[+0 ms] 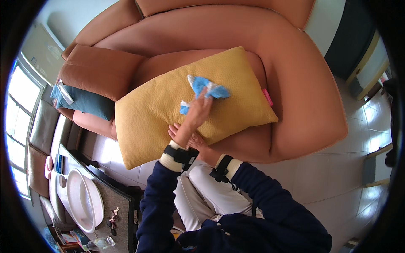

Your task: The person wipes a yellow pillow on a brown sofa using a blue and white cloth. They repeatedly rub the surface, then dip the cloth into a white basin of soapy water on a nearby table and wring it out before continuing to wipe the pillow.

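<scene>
A long yellow cushion [152, 104] with a dimpled texture lies across the seat of an orange-brown sofa [294, 95]. My left hand [199, 110], slightly blurred, is on top of the cushion with a fluffy blue and white cloth [218, 91] under and around its fingers. A smaller blue and white bit of cloth shows beside the palm. My right hand [193, 137] rests at the cushion's near edge, fingers spread, partly hidden under my left wrist. Nothing shows in that hand. Both wrists wear black straps.
Left on the sofa are a brown cushion [101, 71] and a teal pillow [90, 101] with a white packet [65, 93]. On the table [118, 193] at lower left are a white oval basin [96, 202], a clear plastic bottle [99, 243] and small dark items.
</scene>
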Available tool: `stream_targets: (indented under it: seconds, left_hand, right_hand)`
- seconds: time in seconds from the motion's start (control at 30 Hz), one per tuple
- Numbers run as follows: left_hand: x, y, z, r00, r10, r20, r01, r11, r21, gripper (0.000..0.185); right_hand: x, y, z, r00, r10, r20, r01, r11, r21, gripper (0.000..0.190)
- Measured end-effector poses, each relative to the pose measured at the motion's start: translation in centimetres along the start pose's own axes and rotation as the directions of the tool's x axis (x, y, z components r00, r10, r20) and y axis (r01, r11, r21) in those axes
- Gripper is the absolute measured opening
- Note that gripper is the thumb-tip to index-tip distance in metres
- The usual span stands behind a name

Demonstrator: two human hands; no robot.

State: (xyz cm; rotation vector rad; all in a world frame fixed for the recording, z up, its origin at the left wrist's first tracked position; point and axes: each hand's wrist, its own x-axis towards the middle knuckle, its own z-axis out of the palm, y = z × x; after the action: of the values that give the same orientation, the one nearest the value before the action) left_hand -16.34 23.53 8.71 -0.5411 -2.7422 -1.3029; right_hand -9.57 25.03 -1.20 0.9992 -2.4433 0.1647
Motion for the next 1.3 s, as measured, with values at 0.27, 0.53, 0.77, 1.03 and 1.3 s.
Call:
stream_targets:
  seconds: [0.27, 0.53, 0.77, 1.03, 1.3]
  left_hand:
    - [-1.2, -2.1, -4.8, 0.985, -0.139, -0.102, 0.094, 0.929, -0.357, 0.045]
    - [-2.7, 2.9, -2.5, 0.990, 0.018, 0.140, 0.132, 0.243, -0.961, 0.066]
    - [-8.6, -5.4, -11.4, 0.876, -0.069, -0.477, 0.132, 0.986, 0.101, 0.039]
    - [-16.8, -15.9, -20.9, 0.535, -0.573, -0.621, 0.755, 0.654, 0.048, 0.078]
    - [-20.1, -19.3, -17.2, 0.631, -0.603, -0.487, 0.282, 0.764, -0.580, 0.059]
  right_hand:
    - [-0.4, 5.4, -10.3, 0.914, 0.031, 0.404, -0.280, 0.770, 0.574, 0.037]
    - [0.5, 10.6, -11.7, 0.923, 0.285, -0.259, -0.116, 0.848, 0.518, 0.076]
    - [1.5, 9.9, -10.4, 0.931, 0.357, -0.074, -0.353, 0.934, 0.059, 0.063]
    - [4.7, 9.0, -8.3, 0.934, 0.339, 0.115, -0.355, 0.921, 0.161, 0.036]
    - [12.3, -3.2, -5.9, 0.994, 0.007, -0.109, 0.041, 0.902, 0.430, 0.037]
